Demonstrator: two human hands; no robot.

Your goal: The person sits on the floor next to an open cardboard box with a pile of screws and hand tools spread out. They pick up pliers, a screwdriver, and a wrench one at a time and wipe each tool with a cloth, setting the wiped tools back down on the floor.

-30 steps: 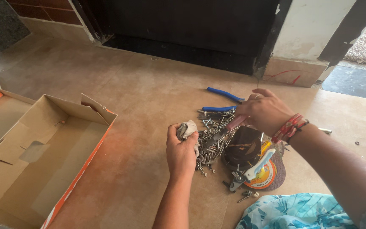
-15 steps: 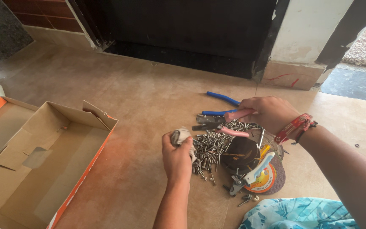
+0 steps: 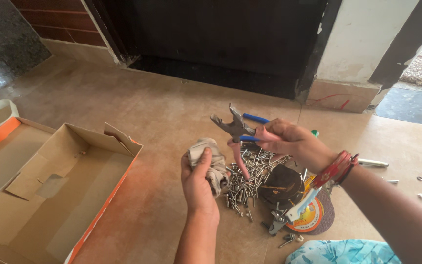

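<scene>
1. A pair of pink-handled steel pliers (image 3: 236, 131) is held above the floor by the right hand (image 3: 289, 142), whose fingers are closed round one handle; the other handle hangs free and the metal tips stand apart.
2. A crumpled grey cloth (image 3: 210, 159) is clutched in the left hand (image 3: 199, 183), just below the pliers.
3. A blue-handled tool (image 3: 256, 119) is mostly hidden behind the right hand.
4. Beneath lies a heap of loose steel screws (image 3: 247, 178) beside dark round grinding discs (image 3: 282, 186) on the tan tiled floor (image 3: 162, 107).
5. An open cardboard box with orange edges (image 3: 50, 186) is cut off at the left.
</scene>
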